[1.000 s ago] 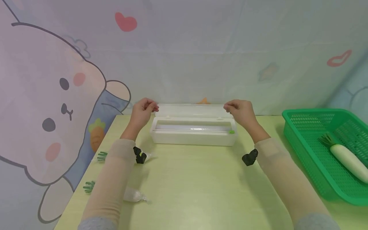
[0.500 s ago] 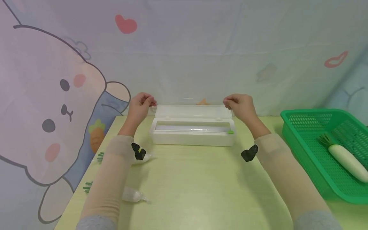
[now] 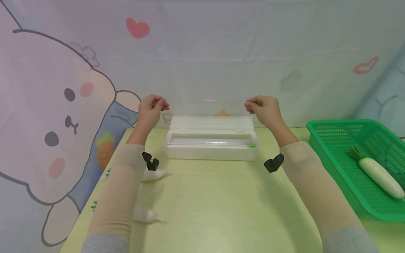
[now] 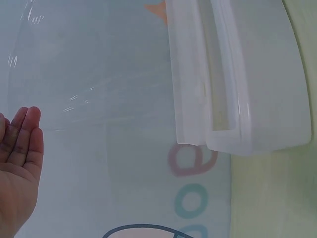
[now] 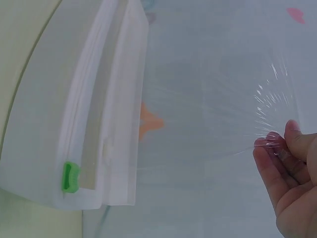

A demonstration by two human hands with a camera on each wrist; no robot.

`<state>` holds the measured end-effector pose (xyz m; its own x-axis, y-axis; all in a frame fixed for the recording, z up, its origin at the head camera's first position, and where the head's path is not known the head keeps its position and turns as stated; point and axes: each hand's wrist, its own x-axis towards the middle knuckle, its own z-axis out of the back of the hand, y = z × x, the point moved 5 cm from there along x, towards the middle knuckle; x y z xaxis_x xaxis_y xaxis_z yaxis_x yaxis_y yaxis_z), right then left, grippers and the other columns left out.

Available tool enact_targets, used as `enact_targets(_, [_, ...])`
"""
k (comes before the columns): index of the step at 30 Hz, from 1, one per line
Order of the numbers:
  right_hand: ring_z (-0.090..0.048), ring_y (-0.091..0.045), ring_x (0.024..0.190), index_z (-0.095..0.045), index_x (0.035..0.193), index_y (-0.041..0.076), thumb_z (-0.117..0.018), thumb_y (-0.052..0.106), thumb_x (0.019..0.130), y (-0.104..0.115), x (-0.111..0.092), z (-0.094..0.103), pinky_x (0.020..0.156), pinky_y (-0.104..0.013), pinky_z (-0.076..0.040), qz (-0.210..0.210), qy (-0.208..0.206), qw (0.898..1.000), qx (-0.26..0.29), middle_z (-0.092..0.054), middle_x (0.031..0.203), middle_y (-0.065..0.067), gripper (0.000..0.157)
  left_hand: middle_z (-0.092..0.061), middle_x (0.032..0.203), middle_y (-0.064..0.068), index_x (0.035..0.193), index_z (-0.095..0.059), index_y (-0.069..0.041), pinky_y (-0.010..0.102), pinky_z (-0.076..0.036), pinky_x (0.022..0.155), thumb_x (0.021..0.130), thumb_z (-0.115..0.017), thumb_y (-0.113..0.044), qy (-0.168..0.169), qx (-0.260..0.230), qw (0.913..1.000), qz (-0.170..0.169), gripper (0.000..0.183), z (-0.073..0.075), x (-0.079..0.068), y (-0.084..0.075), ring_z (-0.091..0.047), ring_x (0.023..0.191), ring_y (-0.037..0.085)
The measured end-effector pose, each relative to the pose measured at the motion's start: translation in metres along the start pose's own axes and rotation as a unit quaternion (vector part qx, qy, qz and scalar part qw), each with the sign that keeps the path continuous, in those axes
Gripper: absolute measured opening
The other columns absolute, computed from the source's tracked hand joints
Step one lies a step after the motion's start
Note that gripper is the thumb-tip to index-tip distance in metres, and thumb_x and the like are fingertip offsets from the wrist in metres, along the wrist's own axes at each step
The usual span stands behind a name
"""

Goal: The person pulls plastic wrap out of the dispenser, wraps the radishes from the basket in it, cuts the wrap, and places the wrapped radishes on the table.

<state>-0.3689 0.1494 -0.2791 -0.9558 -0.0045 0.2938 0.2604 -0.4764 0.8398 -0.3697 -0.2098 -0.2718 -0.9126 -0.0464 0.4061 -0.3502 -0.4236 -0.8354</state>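
Observation:
A white cling film dispenser [image 3: 212, 153] lies across the back of the table with its lid [image 3: 211, 123] raised. Its roll shows through the slot, and a green slider [image 5: 71, 177] sits at the right end. Clear cling film [image 5: 270, 94] stretches up from the box; creases and glints mark it in both wrist views. My left hand [image 3: 148, 111] pinches the film's left corner, above and left of the box. On the other side my right hand [image 3: 265, 110] pinches the right corner between thumb and fingers, at about the same height.
A green basket [image 3: 341, 179] at the right holds a white radish [image 3: 381, 177] with cut green stalks. Two film-wrapped white radishes [image 3: 146, 213] lie at the left, partly hidden under my left forearm. A printed cloth [image 3: 202, 52] hangs behind the table.
Both hands have risen away from the dispenser, drawing the cling film higher. The box and basket have stayed put on the table.

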Motion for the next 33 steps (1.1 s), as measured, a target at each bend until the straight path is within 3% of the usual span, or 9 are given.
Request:
enact_targets(5, [-0.064, -0.003, 0.074, -0.071, 0.105, -0.002, -0.062, 0.017, 0.095, 0.008, 0.003, 0.004, 0.075, -0.021, -0.054, 0.003, -0.003, 1.000, 0.007, -0.072, 0.095, -0.014, 0.023, -0.068, 0.100, 0.017, 0.108, -0.059, 0.004, 0.031, -0.050, 0.087, 0.099, -0.054, -0.020, -0.005, -0.006, 1.0000, -0.003, 0.026, 0.004, 0.003, -0.008, -0.063, 0.079, 0.003])
enact_targets(13, [-0.065, -0.005, 0.077, -0.070, 0.107, -0.001, -0.062, 0.020, 0.095, 0.021, 0.007, 0.009, 0.075, -0.020, -0.054, -0.008, -0.004, 1.000, 0.016, -0.072, 0.096, -0.011, 0.026, -0.069, 0.087, 0.001, 0.100, -0.061, -0.001, 0.029, -0.051, 0.086, 0.098, -0.055, -0.017, -0.031, -0.018, 0.9993, -0.008, 0.018, 0.010, 0.011, -0.018, -0.063, 0.074, 0.001])
enact_targets(20, [-0.067, -0.011, 0.081, -0.069, 0.107, -0.003, -0.063, 0.019, 0.094, 0.030, 0.010, 0.013, 0.078, -0.022, -0.054, -0.006, -0.008, 0.999, 0.043, -0.070, 0.086, 0.000, 0.026, -0.068, 0.092, 0.005, 0.104, -0.060, 0.000, 0.031, -0.050, 0.088, 0.099, -0.054, -0.021, -0.033, 0.000, 0.9993, -0.019, 0.022, 0.016, 0.013, -0.029, -0.063, 0.078, 0.002])
enact_targets(25, [-0.066, -0.009, 0.078, -0.069, 0.107, -0.004, -0.064, 0.019, 0.093, 0.036, 0.011, 0.016, 0.078, -0.023, -0.054, -0.007, -0.013, 0.998, 0.065, -0.069, 0.082, 0.004, 0.027, -0.068, 0.092, 0.002, 0.104, -0.061, -0.002, 0.029, -0.049, 0.088, 0.098, -0.054, -0.023, -0.038, -0.005, 0.9992, -0.012, 0.022, 0.018, 0.015, -0.035, -0.063, 0.080, 0.003])
enact_targets(33, [-0.066, -0.008, 0.077, -0.069, 0.106, -0.005, -0.066, 0.018, 0.092, 0.047, 0.011, 0.023, 0.076, -0.020, -0.054, 0.005, -0.022, 0.995, 0.093, -0.067, 0.076, 0.010, 0.028, -0.068, 0.092, 0.004, 0.101, -0.061, -0.003, 0.029, -0.049, 0.088, 0.098, -0.055, -0.021, -0.040, -0.013, 0.9986, -0.031, 0.019, 0.022, 0.018, -0.051, -0.064, 0.079, 0.004])
